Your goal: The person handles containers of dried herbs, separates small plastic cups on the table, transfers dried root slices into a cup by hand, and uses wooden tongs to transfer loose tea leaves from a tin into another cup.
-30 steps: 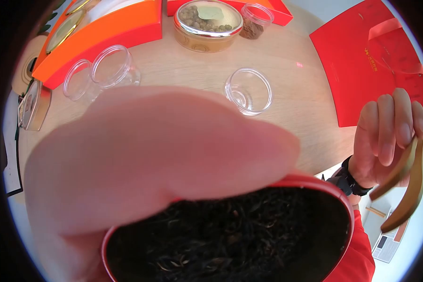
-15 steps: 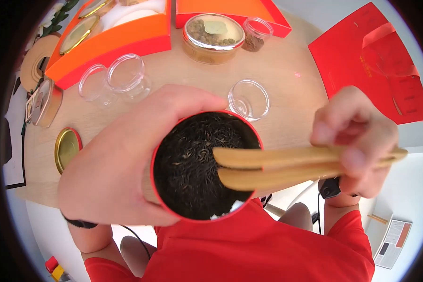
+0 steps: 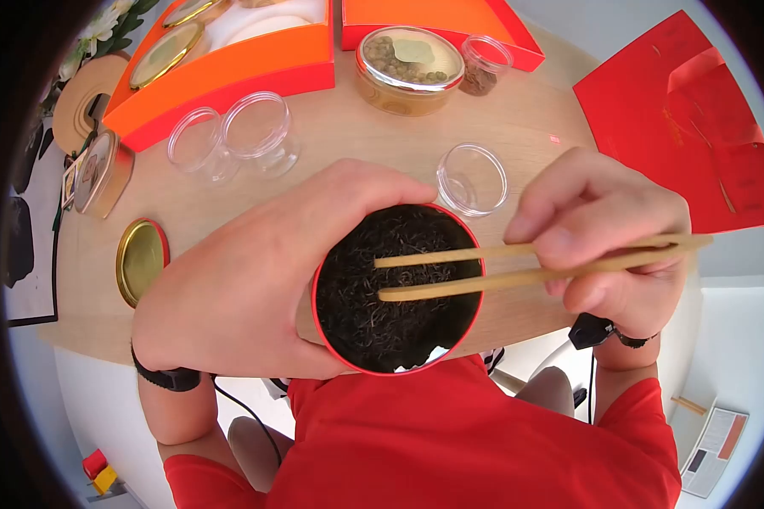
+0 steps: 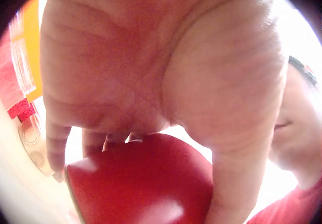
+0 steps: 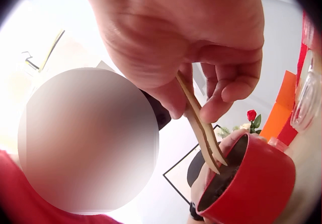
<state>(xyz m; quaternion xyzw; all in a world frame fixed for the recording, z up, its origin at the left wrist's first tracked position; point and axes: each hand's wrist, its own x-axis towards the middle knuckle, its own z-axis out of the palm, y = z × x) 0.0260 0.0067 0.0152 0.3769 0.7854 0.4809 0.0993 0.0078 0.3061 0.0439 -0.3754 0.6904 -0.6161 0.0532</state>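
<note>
My left hand [image 3: 238, 271] grips a red tin [image 5: 264, 184], its thumb and fingers spread around the side wall. Dark loose tea leaves [image 3: 369, 327] fill the view through the tin's mouth, and a small white patch shows at the near rim. Between the thumb and fingers of my right hand [image 3: 611, 229] is a pair of wooden tongs [image 3: 471, 285]. The tongs' two tips are apart and overlap the tea in the head view; the right wrist view has them inside the tin's mouth. In the left wrist view the tin's red side lies under the palm.
A clear jar [image 3: 474, 180] stands just beyond the tin, with two more clear jars [image 3: 259, 136] farther left. A gold lid [image 3: 142, 263] lies at left. Behind are an orange-red box [image 3: 229, 102], a round container [image 3: 410, 76], a small filled jar [image 3: 484, 72] and a red bag [image 3: 654, 119].
The tin has gone from close under the head camera to lower down, its round mouth now in full view. The tongs have swung in from the right over the tea, and their tips have spread.
</note>
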